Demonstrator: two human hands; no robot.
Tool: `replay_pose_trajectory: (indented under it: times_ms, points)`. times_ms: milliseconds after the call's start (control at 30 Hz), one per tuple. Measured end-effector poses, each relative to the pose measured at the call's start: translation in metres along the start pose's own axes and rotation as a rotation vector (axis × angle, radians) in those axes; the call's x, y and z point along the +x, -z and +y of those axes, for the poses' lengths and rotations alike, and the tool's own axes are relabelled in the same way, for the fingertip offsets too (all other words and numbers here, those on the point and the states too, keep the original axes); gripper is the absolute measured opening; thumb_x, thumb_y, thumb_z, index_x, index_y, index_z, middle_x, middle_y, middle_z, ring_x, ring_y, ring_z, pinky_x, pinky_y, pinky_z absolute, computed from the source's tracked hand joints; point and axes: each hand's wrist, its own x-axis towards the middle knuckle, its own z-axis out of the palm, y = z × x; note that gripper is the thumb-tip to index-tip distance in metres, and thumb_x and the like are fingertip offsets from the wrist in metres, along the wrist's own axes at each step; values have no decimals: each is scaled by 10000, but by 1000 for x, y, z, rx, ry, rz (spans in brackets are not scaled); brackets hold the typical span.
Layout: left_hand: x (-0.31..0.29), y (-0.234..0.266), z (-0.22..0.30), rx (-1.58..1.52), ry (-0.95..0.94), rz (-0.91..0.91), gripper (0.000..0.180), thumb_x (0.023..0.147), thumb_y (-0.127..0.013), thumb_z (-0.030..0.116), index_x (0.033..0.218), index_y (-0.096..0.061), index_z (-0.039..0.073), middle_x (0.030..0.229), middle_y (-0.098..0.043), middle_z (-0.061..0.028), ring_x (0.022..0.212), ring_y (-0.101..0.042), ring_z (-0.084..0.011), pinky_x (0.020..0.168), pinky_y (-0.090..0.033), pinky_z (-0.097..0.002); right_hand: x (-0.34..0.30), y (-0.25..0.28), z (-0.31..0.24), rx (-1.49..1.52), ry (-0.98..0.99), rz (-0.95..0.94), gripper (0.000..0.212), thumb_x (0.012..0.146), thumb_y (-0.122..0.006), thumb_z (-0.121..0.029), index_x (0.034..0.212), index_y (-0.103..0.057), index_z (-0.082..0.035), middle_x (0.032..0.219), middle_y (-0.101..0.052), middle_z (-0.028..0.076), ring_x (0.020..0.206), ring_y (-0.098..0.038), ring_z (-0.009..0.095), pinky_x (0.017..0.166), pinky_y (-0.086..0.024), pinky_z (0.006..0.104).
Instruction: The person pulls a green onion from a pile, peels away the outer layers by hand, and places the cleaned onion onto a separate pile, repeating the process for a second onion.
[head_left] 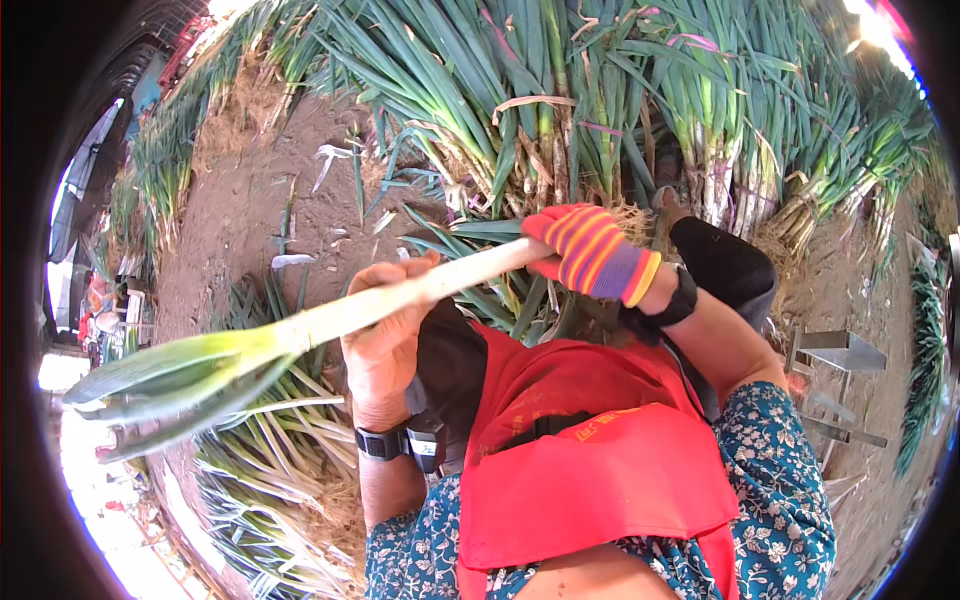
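Note:
A large leek [320,322] slants across in front of me, its pale stalk up to the right and its green leaves fanned down to the left. My bare left hand [382,350] is closed around the middle of the stalk, with the fingers partly hidden behind it. At the other end, my right hand [592,255], in a striped red, yellow and purple glove, grips the stalk's white base. The glove covers the root end. Loose green leaves [530,300] lie below the stalk, near my lap.
Tied bundles of leeks [540,130] stand along the far side. A pile of loose leeks [280,470] lies by my left side. Leaf scraps [290,260] litter the brown dirt floor [235,220]. A metal stand [842,350] is at the right.

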Motion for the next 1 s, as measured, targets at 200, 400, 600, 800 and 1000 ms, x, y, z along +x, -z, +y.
replay_pose_trajectory:
  times_ms: [200, 400, 600, 800, 1000]
  points:
    - [-2, -5, -32, -248, 60, 282, 240, 850, -602, 67, 1069, -565, -22, 1077, -601, -212, 1010, -606, -304, 846, -544, -438, 1, -15, -20, -343, 133, 562, 427, 622, -743, -259, 954, -540, -83, 856, -567, 88, 768, -566, 290, 674, -437, 422]
    - [-3, -3, -40, -222, 30, 286, 201, 839, -601, 45, 1027, -581, -23, 1030, -619, -197, 1024, -600, -314, 858, -537, -454, -4, -6, -26, -299, 81, 456, 548, 637, -772, -288, 1067, -536, -44, 988, -580, 129, 891, -565, 330, 764, -443, 423]
    - [-4, 7, -45, -362, 68, 418, 167, 830, -595, 23, 993, -581, -7, 1031, -626, -163, 1043, -591, -339, 899, -508, -492, -16, 2, -20, -247, 74, 373, 512, 671, -750, -228, 1099, -545, -37, 1020, -578, 135, 904, -564, 332, 797, -446, 429]
    - [-7, 10, -33, -348, 15, 333, 155, 843, -601, 49, 994, -612, 15, 1046, -639, -159, 1078, -580, -320, 959, -465, -490, -30, 12, -27, -252, 191, 435, 431, 720, -688, -113, 1118, -560, -8, 1065, -550, 141, 901, -559, 323, 782, -455, 397]
    - [-7, 8, -38, -313, 101, 385, 206, 880, -596, 153, 994, -592, -19, 1026, -635, -176, 1020, -602, -318, 934, -479, -482, -22, 1, -29, -313, 190, 379, 382, 735, -652, -90, 1092, -560, 12, 1030, -555, 156, 868, -561, 327, 759, -464, 402]
